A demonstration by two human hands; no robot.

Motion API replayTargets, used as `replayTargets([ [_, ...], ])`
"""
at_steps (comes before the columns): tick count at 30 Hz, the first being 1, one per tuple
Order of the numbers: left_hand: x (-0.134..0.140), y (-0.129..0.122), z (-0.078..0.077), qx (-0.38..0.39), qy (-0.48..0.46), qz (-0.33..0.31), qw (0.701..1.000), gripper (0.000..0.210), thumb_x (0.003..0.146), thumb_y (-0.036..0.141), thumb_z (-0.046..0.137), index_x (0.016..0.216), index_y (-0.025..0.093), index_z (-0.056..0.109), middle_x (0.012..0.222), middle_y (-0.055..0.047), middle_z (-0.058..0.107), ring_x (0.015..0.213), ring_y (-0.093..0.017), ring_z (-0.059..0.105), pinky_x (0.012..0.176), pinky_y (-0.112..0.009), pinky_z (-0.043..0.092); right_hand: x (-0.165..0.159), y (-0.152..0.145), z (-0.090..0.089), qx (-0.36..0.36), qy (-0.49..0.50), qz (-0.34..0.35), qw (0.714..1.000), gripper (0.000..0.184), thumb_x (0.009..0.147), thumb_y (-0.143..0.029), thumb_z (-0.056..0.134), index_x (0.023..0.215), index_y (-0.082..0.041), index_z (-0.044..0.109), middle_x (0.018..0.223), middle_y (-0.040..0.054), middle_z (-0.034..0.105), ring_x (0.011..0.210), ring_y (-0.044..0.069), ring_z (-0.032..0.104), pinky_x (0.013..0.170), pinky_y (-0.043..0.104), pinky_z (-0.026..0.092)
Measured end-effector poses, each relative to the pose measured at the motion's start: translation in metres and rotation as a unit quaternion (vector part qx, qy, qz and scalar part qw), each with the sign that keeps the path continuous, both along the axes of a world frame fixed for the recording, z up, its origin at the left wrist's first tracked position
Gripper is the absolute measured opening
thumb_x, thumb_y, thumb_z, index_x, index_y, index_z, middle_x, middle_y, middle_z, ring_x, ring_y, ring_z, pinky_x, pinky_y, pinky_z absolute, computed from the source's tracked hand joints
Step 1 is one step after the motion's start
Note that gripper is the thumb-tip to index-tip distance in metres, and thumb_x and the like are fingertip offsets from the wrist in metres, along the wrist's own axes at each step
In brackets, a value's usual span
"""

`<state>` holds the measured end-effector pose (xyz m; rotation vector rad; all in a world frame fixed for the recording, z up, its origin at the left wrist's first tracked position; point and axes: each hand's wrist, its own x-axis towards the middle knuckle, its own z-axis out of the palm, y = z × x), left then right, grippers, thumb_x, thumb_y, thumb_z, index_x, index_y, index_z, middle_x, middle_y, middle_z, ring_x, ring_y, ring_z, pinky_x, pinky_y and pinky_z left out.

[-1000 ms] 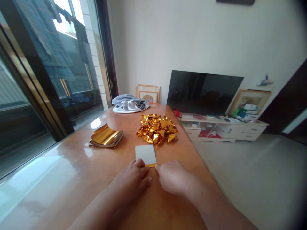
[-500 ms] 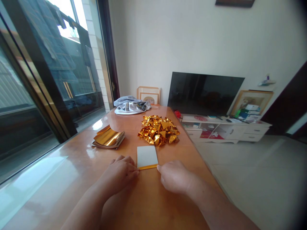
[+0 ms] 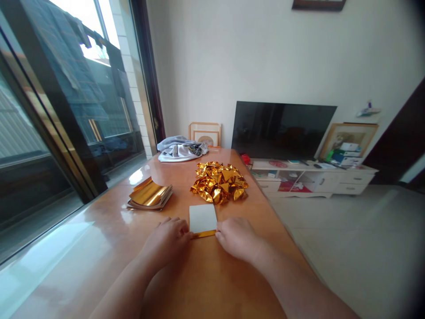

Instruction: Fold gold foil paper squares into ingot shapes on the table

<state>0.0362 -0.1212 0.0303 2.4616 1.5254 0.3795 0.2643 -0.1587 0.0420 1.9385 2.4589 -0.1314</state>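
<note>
Two bare hands work at the near edge of one small square sheet (image 3: 202, 218), white face up, lying flat on the orange-brown table (image 3: 212, 283). Landmark for all positions below: this sheet.

Left hand (image 3: 168, 239): knuckles up, at the sheet's near left corner; fingertips (image 3: 184, 230) bunched against the folded gold strip (image 3: 204, 234) that runs along the sheet's near edge. Looks like a pinch on that corner, though the pads are hidden under the hand.

Right hand (image 3: 237, 237): mirrored at the near right corner, fingertips pressed together on the end of the same strip.

Handling, as judged: thin foil-backed paper, very light, limp rather than stiff, slick on its gold face and on this glossy tabletop. It should crease sharply and keep the crease, and a stray dent would stay. Best held at the two near corners, as now, with the rest left flat on the table; pressing down is needed or it will likely slide.

Beyond the sheet, just behind: a heap of crumpled-looking folded gold pieces (image 3: 219, 181). Behind and to the left: a stack of flat gold sheets (image 3: 150, 195), top ones curling. Farther behind, at the table's far end: a bundle of grey cloth (image 3: 181, 149). Far behind and right, off the table: a dark television (image 3: 282, 130) on a low white cabinet (image 3: 312, 179).
</note>
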Motion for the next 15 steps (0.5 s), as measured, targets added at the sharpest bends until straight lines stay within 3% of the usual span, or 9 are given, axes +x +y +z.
replayTargets([
  [6,0.000,0.004,-0.003,-0.011,-0.017,-0.028,0.999,0.017,0.087,0.028,0.052,0.080,0.021,0.067,0.084,-0.005,0.067,0.081,-0.022,0.060,0.069,-0.030,0.039,0.004,0.009,-0.010,0.007,0.061,-0.029,0.998,0.025,0.091,-0.037,0.057,0.108,-0.025,0.069,0.101,0.0066,0.075,0.093,0.024,0.069,0.072,0.030,0.040],
  [10,0.000,0.006,-0.008,-0.014,-0.052,-0.027,0.998,0.016,0.086,0.028,0.052,0.081,0.021,0.065,0.083,-0.004,0.067,0.080,-0.021,0.061,0.069,-0.030,0.040,0.005,0.011,-0.013,-0.018,0.087,-0.023,0.996,0.016,0.090,-0.026,0.056,0.096,-0.024,0.070,0.096,0.0037,0.075,0.088,0.019,0.067,0.068,0.028,0.034],
  [15,-0.002,0.010,-0.009,-0.009,-0.193,0.072,0.979,0.023,0.092,0.040,0.049,0.084,0.020,0.059,0.080,-0.002,0.065,0.075,-0.020,0.061,0.067,-0.030,0.041,0.007,0.021,-0.027,-0.024,0.239,-0.034,0.970,0.012,0.087,-0.028,0.058,0.087,-0.021,0.067,0.085,0.0006,0.072,0.077,0.015,0.062,0.062,0.024,0.033],
])
